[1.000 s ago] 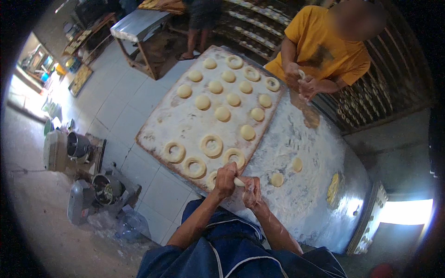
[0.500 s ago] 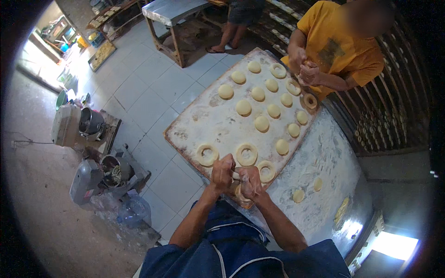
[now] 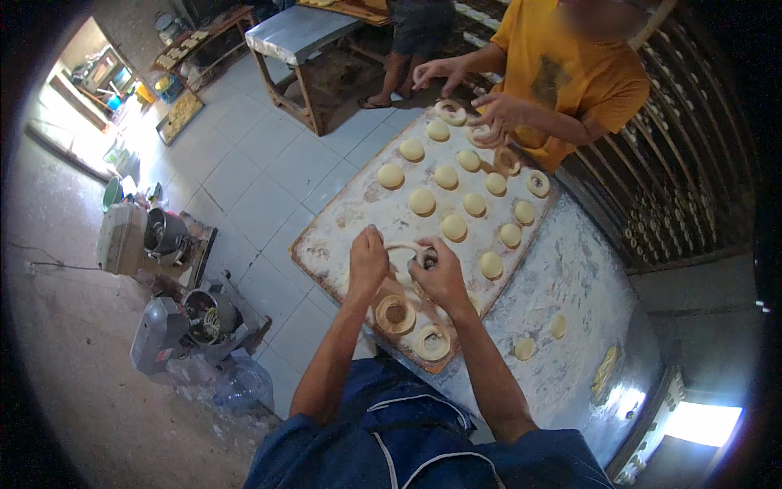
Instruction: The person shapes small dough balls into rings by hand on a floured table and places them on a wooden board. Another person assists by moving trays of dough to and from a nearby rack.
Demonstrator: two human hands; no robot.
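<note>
A pale dough ring stretches between my two hands above the floured wooden board. My left hand is closed on its left side. At the ring's right side, the fingers of my right hand curl round the dough. Just below my hands lie a dough ring with a wide hole and, nearer me, another dough ring. More dough is partly hidden beneath my right hand. Several round dough balls, such as one dough ball, rest farther up the board.
Across the board, a person in a yellow shirt holds both hands over several rings at the far edge. A floured metal table with flat dough pieces extends right. Two mixers, one a grey mixer, stand left on the floor near a clear bottle.
My hands, previously close together on dough near the board's front, are now farther forward and apart with a ring between them. The other person's hands have separated and reached over the board's far edge.
</note>
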